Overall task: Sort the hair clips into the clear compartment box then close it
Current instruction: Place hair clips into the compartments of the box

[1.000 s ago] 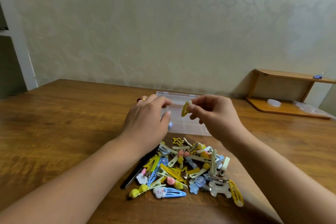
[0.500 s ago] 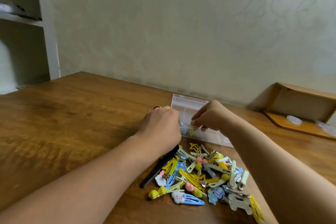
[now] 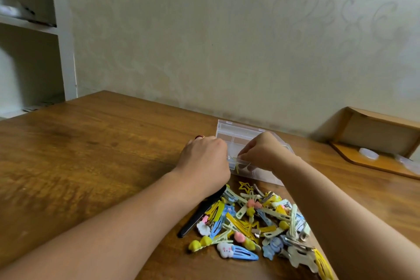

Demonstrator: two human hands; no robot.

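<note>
Both hands are at the clear compartment box [image 3: 236, 135] near the tabletop's far edge. The right hand [image 3: 263, 152] seems to pinch a yellow clip [image 3: 237, 168] over a front compartment; the left hand [image 3: 204, 159] is curled at the box's side, grip hidden. The clip pile [image 3: 256, 223] lies nearer me.

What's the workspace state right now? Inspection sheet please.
Surface: brown wooden table, against a patterned wall.
Job's things: clear compartment box, open; yellow clip in its near compartment; pile of hair clips unsorted in front of it.
Clutter: black flat object beside the pile, partly under the left arm.
Hands: left hand at the box's left edge; right hand over the box, fingers curled; grips hidden.
Cables: nothing seen.
Surroundings: white shelving at left, wooden shelf at right.
</note>
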